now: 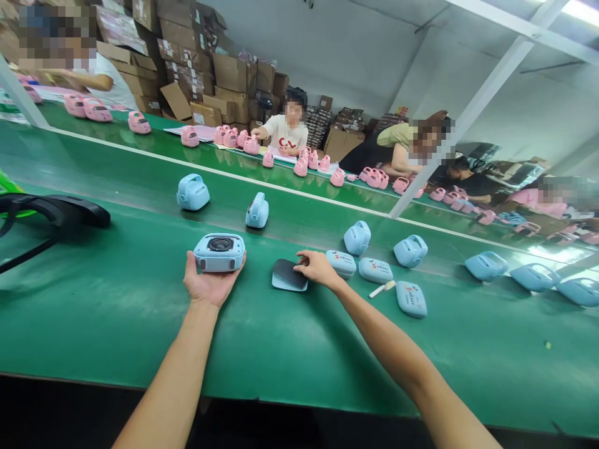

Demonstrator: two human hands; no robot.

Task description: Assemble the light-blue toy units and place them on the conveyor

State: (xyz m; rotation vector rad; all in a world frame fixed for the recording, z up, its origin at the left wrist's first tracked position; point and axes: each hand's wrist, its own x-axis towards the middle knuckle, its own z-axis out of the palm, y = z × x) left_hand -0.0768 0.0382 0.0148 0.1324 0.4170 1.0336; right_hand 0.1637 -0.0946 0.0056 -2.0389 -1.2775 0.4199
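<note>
Your table (262, 349) is a smooth, glossy green surface running across the view. At its left end lies a black, curved object with a strap (60, 215). Beyond the table, a white rail (196, 164) slants down to the right; past it stand rows of rounded pink plastic casings (189, 136), with co-workers seated behind them. Stacked brown cardboard cartons (231, 73) fill the back left, and a pale grey wall (346, 56) rises to their right.

Your left hand (210, 285) is palm up, its fingers wrapped around the underside and ends of a light-blue, rounded plastic casing with a black round speaker (219, 263), which faces upward above the palm. To its right, a flat black sheet (282, 267) lies over a light-blue flat piece (285, 284) on the table. Your right hand (318, 267) reaches in from the right, bent fingers touching the sheet's right edge; you cannot tell whether they pinch it. Just right of that hand lie light-blue rounded covers with printed lettering (375, 270) and a small white-handled tool (378, 290).
</note>
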